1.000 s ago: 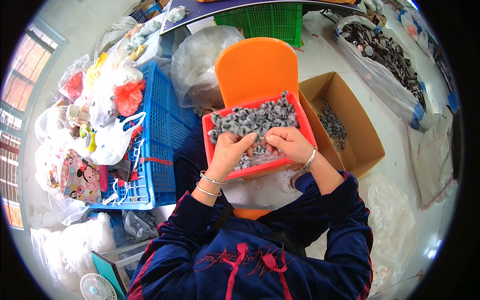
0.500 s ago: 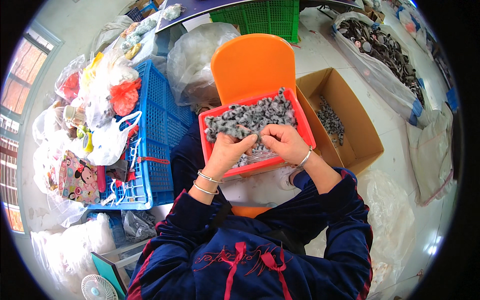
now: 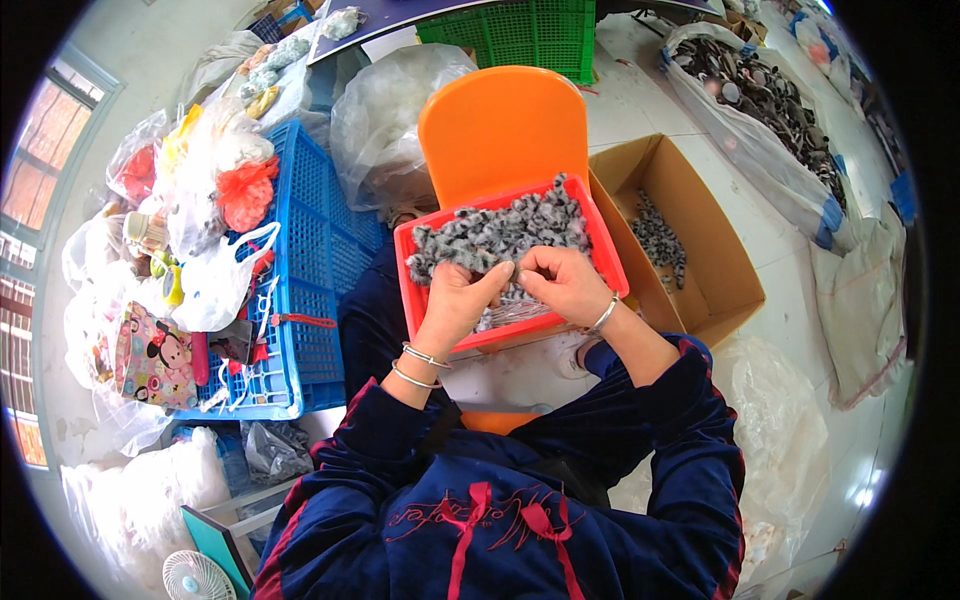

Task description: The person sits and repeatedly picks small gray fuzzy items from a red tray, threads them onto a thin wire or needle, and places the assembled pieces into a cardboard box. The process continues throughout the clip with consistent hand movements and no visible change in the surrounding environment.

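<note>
A red plastic basket [image 3: 612, 238] is in front of me, heaped with small fuzzy grey-and-black plush pieces [image 3: 535, 222]. Thin pale strands [image 3: 515, 313] lie along its near side. Over the basket my left hand [image 3: 458, 303] is closed, thumb and fingers pinched together. My right hand [image 3: 563, 287] pinches too, its fingertips meeting those of the left. Between them is a small fuzzy plush piece, mostly hidden by my fingers and hard to tell from the heap behind.
The basket rests against an orange chair [image 3: 505, 130]. At right a cardboard box [image 3: 715, 285] holds more fuzzy pieces. A blue crate [image 3: 322, 340] piled with bags stands left. Behind are a clear bag [image 3: 395, 120] and a green crate [image 3: 515, 42]; far right, a sack [image 3: 760, 100] of dark pieces.
My fingertips have drawn closer together, and less of the fuzzy piece shows between them. My right fingers have curled in a little. The whole view has shifted slightly.
</note>
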The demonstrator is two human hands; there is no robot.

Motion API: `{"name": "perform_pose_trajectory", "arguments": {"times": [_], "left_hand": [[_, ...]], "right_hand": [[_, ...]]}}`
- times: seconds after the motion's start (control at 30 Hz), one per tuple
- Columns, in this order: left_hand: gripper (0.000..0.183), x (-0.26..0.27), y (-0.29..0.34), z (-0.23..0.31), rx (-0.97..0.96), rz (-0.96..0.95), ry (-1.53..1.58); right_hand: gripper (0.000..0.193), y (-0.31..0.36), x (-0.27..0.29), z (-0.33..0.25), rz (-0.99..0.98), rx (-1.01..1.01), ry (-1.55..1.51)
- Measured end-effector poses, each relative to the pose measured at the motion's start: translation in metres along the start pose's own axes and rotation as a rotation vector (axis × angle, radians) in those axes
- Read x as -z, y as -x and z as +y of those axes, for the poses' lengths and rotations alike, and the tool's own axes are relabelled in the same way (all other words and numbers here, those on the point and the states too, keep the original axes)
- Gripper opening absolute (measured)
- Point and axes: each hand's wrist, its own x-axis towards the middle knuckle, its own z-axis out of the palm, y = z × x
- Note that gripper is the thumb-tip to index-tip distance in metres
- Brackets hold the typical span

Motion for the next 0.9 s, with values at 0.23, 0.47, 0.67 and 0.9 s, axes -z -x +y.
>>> {"name": "perform_pose_trajectory", "arguments": {"times": [0.23, 0.47, 0.67, 0.9], "left_hand": [[0.016, -0.017, 0.004, -0.012, -0.309, 0.162, -0.362], [0.016, -0.014, 0.001, -0.010, 0.011, 0.126, -0.025], [0.018, -0.010, 0.000, 0.002, 0.085, 0.046, 0.416], [0.021, -0.015, 0.003, 0.003, 0.112, -0.049, 0.592]], "right_hand": [[0.014, -0.002, -0.011, 0.000, 0.199, -0.013, 0.303], [0.020, -0.004, -0.005, 0.013, 0.229, 0.068, 0.243], [0.034, -0.007, 0.010, 0.008, -0.111, -0.066, -0.259], [0.033, -0.003, -0.004, 0.001, -0.082, -0.070, -0.485]]}}
